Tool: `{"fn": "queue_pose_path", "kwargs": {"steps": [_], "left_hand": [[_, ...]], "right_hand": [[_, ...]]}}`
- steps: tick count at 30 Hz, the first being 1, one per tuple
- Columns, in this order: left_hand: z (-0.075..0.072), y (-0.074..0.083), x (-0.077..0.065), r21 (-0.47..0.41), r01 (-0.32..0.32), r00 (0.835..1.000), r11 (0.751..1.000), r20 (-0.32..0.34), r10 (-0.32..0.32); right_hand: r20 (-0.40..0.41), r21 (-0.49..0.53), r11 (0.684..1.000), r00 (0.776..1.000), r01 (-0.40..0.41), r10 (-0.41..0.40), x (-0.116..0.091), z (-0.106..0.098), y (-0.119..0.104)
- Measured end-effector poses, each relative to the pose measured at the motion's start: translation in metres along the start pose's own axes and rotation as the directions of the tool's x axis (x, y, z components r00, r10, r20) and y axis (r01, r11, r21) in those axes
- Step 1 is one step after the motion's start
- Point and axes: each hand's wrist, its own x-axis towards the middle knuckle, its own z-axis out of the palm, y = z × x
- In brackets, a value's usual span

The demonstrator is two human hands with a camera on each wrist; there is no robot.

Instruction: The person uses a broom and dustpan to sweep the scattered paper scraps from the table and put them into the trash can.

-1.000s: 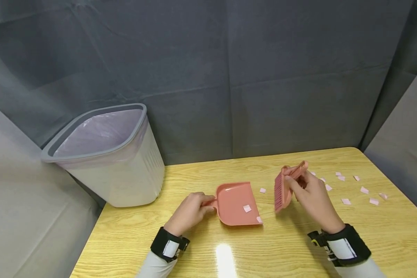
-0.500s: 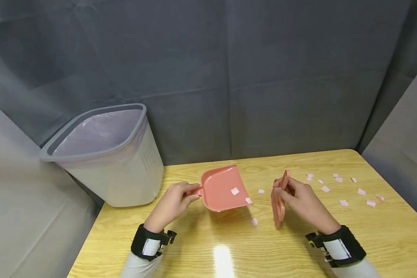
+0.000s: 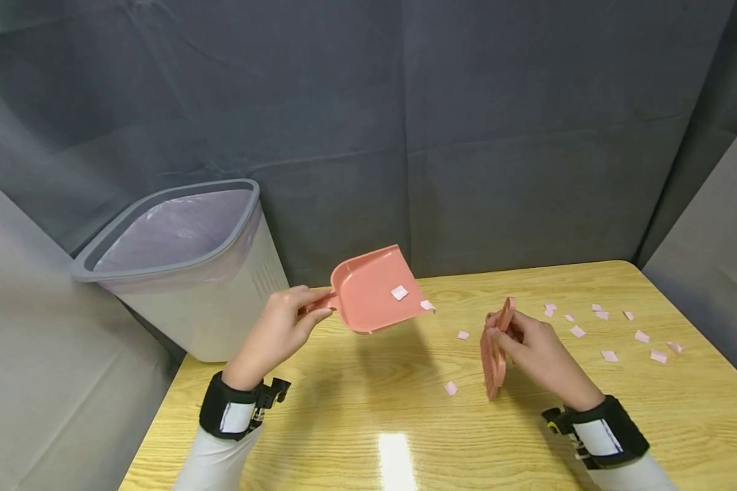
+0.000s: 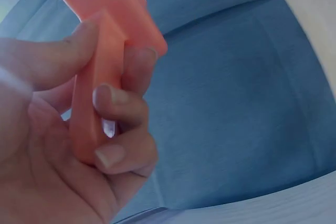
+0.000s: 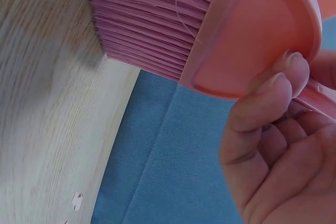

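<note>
The left hand [image 4: 52, 135] holds the handle [image 4: 101, 69] of a pink dustpan [image 4: 113, 1]. The thumb [image 4: 73, 56] presses on the left side of the handle, and the fingers [image 4: 126, 108] bend around its right side. Above the handle, the wider part is cut by the view's edge. Behind the handle there is a blue cloth [image 4: 226, 93], having some creases.

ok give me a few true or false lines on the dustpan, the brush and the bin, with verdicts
1. The left hand holds the dustpan by its handle. True.
2. The dustpan is empty. False: two paper scraps lie on it, one at its front edge.
3. The right hand grips the brush. True.
4. The bin has a liner in it. True.
5. The brush is over the bin. False: it is over the table.
</note>
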Motion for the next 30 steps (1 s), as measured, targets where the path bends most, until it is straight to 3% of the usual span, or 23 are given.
{"fn": "queue_pose_path", "kwargs": {"steps": [18,30], "left_hand": [[-0.054,0.017,0.010,0.123,0.007,0.989,0.992,-0.145,0.011],[-0.097,0.023,0.007,0.195,0.069,0.946,0.978,-0.324,-0.002]], "right_hand": [[0.004,0.003,1.000,1.000,0.019,-0.019,-0.001,0.002,0.001],[-0.010,-0.012,1.000,1.000,0.017,-0.017,-0.003,0.000,0.002]]}}
